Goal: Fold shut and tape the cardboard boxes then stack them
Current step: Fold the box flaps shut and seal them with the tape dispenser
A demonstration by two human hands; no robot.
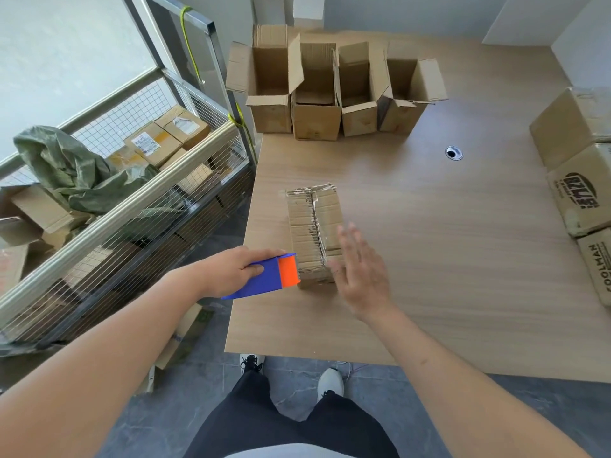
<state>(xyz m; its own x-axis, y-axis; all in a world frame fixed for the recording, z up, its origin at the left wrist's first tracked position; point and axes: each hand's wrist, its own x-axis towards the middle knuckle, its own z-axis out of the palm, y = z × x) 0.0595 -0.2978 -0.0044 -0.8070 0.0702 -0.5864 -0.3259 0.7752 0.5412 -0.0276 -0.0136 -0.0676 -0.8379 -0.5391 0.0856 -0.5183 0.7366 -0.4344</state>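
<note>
We are at the taping step on the closed box [314,233], which lies near the front-left corner of the table [446,259] with a shiny strip of tape already running along its top seam. Our left hand [231,269] grasps the blue and orange tape dispenser [267,276], its orange head touching the near end of the box — it looks as though the strip is being finished or cut there. Our right hand [360,269] is released, fingers straight and spread, just beside the box's near right corner; it is blurred, so we cannot tell whether it touches the cardboard. Next, we judge, the tape end needs pressing down, and then the box goes to the stack of sealed boxes [575,173], well to the right of it. Beyond the box, at the table's far edge, four open boxes [330,94] stand in a row with flaps up — still to be folded. The stack is cut off by the frame edge, the dispenser hides the box's near face, and the open boxes' contents cannot be made out.
</note>
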